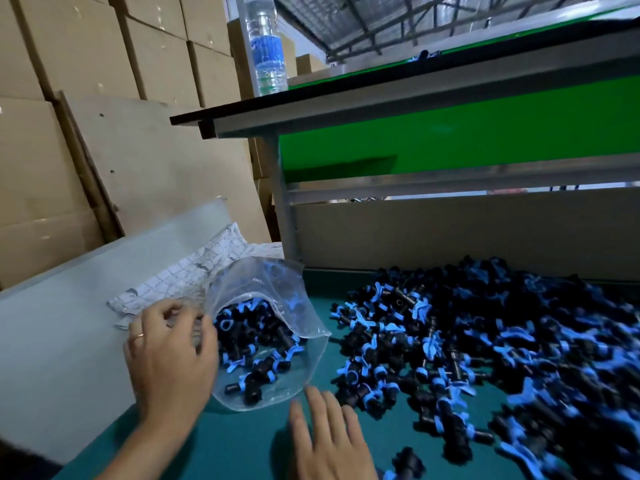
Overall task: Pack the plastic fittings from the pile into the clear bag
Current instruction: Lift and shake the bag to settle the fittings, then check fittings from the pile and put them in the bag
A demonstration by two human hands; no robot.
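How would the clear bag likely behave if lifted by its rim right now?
The clear bag looks thin and crumpled, so probably floppy. Fittings already fill its lower part, so it would likely sag. Its mouth gapes toward the pile; pieces might spill.

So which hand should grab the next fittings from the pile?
Right. The right hand is open and empty beside the pile, while the left hand grips the bag at its mouth.
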